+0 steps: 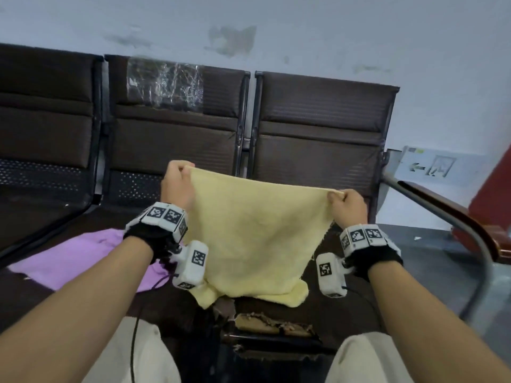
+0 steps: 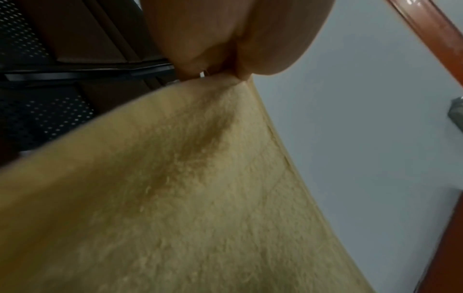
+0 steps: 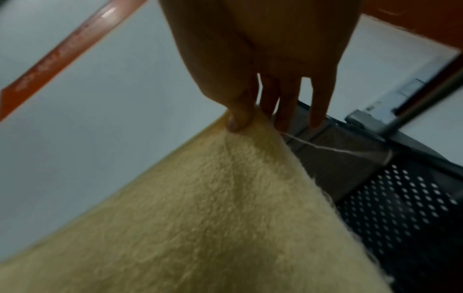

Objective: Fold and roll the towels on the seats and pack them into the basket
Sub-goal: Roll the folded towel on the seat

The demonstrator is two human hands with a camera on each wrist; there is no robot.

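Note:
A pale yellow towel (image 1: 254,233) hangs stretched between both hands above the right-hand seat, its lower edge resting crumpled on the seat front. My left hand (image 1: 181,172) pinches its upper left corner, seen close in the left wrist view as the yellow towel (image 2: 200,188) under my left hand (image 2: 233,73). My right hand (image 1: 338,196) pinches the upper right corner; in the right wrist view the thumb of my right hand (image 3: 248,117) presses the yellow towel (image 3: 213,208). A purple towel (image 1: 83,258) lies flat on the seat to the left. No basket is in view.
A row of dark brown padded seats (image 1: 171,145) stands against a pale wall. The front edge of the seat below the towel is torn, showing foam (image 1: 273,324). A curved metal armrest with a wooden top (image 1: 448,208) rises at the right.

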